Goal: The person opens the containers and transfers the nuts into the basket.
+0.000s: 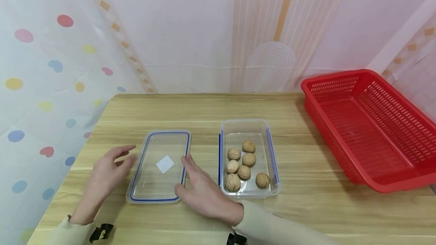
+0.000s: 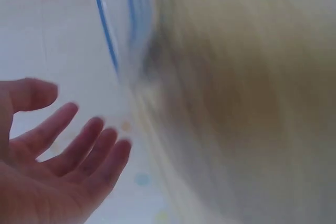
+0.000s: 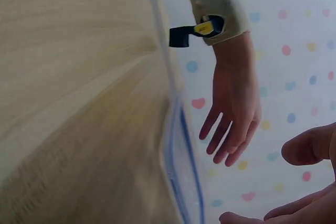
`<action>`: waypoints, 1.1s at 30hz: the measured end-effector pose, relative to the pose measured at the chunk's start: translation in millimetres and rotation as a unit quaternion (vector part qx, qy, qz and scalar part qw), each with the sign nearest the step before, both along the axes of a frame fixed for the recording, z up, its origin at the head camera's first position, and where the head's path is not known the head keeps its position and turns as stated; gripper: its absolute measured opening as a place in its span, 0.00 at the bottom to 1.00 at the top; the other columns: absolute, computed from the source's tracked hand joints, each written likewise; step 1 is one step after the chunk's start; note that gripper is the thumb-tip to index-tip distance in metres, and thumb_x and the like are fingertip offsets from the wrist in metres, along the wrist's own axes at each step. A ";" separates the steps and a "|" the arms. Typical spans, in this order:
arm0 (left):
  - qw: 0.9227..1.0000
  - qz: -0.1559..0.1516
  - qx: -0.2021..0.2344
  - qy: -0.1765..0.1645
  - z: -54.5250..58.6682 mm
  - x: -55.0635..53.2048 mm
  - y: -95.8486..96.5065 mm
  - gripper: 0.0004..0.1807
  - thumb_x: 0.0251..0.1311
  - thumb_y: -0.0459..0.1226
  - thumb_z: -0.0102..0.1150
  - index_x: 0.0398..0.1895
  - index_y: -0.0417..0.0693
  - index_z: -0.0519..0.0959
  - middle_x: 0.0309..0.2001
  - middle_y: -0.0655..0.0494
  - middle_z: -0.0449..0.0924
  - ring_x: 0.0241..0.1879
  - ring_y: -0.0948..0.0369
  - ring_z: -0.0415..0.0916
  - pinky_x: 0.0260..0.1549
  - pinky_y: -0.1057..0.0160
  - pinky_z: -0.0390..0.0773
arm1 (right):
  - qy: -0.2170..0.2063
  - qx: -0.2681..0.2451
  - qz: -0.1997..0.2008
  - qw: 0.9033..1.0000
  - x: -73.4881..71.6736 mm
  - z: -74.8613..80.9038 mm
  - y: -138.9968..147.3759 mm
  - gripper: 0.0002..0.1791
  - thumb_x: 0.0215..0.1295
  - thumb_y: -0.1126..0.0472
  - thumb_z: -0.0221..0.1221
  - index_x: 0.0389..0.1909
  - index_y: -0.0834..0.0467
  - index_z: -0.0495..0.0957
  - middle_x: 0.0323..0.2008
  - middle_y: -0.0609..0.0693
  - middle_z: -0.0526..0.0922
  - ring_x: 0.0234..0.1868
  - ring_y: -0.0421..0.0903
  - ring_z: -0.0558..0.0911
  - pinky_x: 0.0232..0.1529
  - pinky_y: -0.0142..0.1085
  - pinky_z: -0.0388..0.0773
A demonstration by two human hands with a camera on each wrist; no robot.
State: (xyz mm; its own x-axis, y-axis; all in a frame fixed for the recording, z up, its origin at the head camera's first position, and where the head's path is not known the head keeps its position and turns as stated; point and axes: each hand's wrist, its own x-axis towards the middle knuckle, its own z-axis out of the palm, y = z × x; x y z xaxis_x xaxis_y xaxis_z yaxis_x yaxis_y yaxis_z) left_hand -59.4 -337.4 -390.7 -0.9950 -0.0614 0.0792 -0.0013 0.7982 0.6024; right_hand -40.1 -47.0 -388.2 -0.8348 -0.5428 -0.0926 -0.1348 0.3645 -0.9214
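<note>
While both hands [image 1: 109, 173] [image 1: 204, 192] (fingers apart) flank the lid [image 1: 160, 167], bare table [image 1: 306, 207] surrounds.

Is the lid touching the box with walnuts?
Apart. In the head view, bare table shows between the lid and the box.

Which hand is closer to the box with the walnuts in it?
The right hand. It lies just left of the walnut box, between the box and the lid. The left hand is farther, beyond the lid's left edge.
</note>
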 end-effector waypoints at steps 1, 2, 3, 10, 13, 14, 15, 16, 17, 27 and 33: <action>1.000 -0.001 -0.002 0.025 2.3 0.6 5.9 0.21 0.75 0.38 0.56 0.65 0.35 0.77 0.63 0.30 0.75 0.60 0.33 0.75 0.53 0.37 0.80 | 0.000 -0.009 -0.001 1.000 1.0 3.0 3.2 0.42 0.74 0.50 0.55 0.83 0.55 0.50 0.83 0.49 0.45 0.80 0.51 0.56 0.79 0.46 0.51; 0.999 -0.002 -0.003 0.048 4.7 1.2 12.1 0.21 0.74 0.37 0.57 0.65 0.36 0.78 0.64 0.32 0.75 0.61 0.33 0.74 0.54 0.35 0.77 | -0.001 -0.020 -0.003 1.000 2.2 6.1 6.7 0.42 0.74 0.50 0.55 0.84 0.53 0.50 0.83 0.47 0.45 0.78 0.51 0.59 0.78 0.46 0.54; 0.998 -0.004 -0.005 0.070 6.8 1.3 18.4 0.20 0.74 0.37 0.58 0.64 0.36 0.78 0.65 0.33 0.74 0.62 0.33 0.73 0.55 0.33 0.76 | -0.003 -0.034 -0.004 0.999 3.3 9.1 10.8 0.42 0.75 0.50 0.55 0.84 0.52 0.50 0.83 0.44 0.45 0.78 0.51 0.61 0.77 0.46 0.56; 0.985 -0.028 0.015 0.170 18.0 0.9 57.2 0.21 0.71 0.36 0.62 0.64 0.38 0.79 0.69 0.40 0.73 0.68 0.35 0.68 0.58 0.29 0.69 | 0.013 -0.110 -0.023 0.994 5.6 26.0 44.4 0.39 0.76 0.55 0.57 0.83 0.49 0.54 0.81 0.36 0.52 0.76 0.45 0.65 0.72 0.43 0.69; 0.981 -0.050 0.018 0.187 20.5 0.4 71.7 0.23 0.71 0.36 0.61 0.67 0.39 0.77 0.71 0.42 0.71 0.69 0.36 0.67 0.60 0.30 0.68 | 0.040 -0.116 -0.037 0.992 4.9 30.1 61.7 0.36 0.77 0.55 0.58 0.82 0.49 0.57 0.79 0.42 0.59 0.73 0.46 0.69 0.70 0.44 0.72; 0.980 -0.058 0.017 0.190 21.1 0.2 76.6 0.24 0.71 0.36 0.61 0.68 0.40 0.76 0.72 0.43 0.70 0.70 0.37 0.66 0.61 0.30 0.67 | 0.048 -0.118 -0.042 0.991 4.4 31.0 67.7 0.36 0.77 0.56 0.58 0.81 0.49 0.58 0.79 0.44 0.61 0.72 0.48 0.71 0.68 0.45 0.74; 0.979 -0.068 0.017 0.191 21.4 -0.3 81.8 0.24 0.71 0.36 0.61 0.69 0.40 0.75 0.73 0.43 0.69 0.71 0.37 0.65 0.62 0.30 0.66 | 0.061 -0.118 -0.048 0.990 3.3 31.6 73.5 0.34 0.77 0.56 0.58 0.81 0.49 0.60 0.77 0.46 0.64 0.70 0.49 0.73 0.67 0.47 0.75; 0.978 -0.077 0.017 0.193 21.2 -1.0 87.0 0.25 0.71 0.36 0.60 0.70 0.40 0.74 0.74 0.43 0.67 0.72 0.38 0.64 0.63 0.30 0.65 | 0.080 -0.115 -0.052 0.989 1.8 32.0 79.3 0.33 0.77 0.56 0.58 0.80 0.49 0.62 0.76 0.47 0.67 0.69 0.50 0.75 0.66 0.49 0.76; 0.977 -0.087 0.015 0.194 20.8 -1.7 92.4 0.26 0.72 0.37 0.59 0.71 0.40 0.73 0.75 0.43 0.66 0.73 0.38 0.62 0.65 0.30 0.64 | 0.095 -0.111 -0.059 0.988 0.4 32.4 85.0 0.32 0.77 0.56 0.58 0.79 0.49 0.64 0.75 0.48 0.69 0.68 0.51 0.76 0.65 0.51 0.76; 0.967 -0.178 -0.033 0.180 10.6 -5.9 142.9 0.34 0.76 0.50 0.51 0.76 0.37 0.65 0.81 0.43 0.53 0.80 0.43 0.47 0.74 0.34 0.53 | 0.247 -0.037 -0.093 0.964 -27.8 24.0 133.5 0.27 0.73 0.59 0.63 0.71 0.57 0.75 0.69 0.51 0.78 0.67 0.52 0.78 0.66 0.55 0.74; 0.967 -0.216 -0.073 0.111 6.7 -8.4 166.8 0.42 0.75 0.57 0.48 0.80 0.38 0.57 0.84 0.45 0.41 0.82 0.44 0.37 0.76 0.35 0.45 | 0.301 0.007 -0.070 0.951 -52.6 15.3 156.8 0.25 0.70 0.61 0.66 0.66 0.62 0.78 0.64 0.56 0.81 0.66 0.55 0.78 0.65 0.54 0.75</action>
State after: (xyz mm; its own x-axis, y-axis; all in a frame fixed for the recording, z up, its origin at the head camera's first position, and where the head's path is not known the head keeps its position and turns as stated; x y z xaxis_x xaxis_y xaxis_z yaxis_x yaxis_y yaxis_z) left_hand -67.8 -170.6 -384.0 -0.8828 0.3841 0.2704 0.4677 0.7717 0.4310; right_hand -92.7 109.8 -372.9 -0.8022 -0.4249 0.4193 -0.5864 0.4288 -0.6872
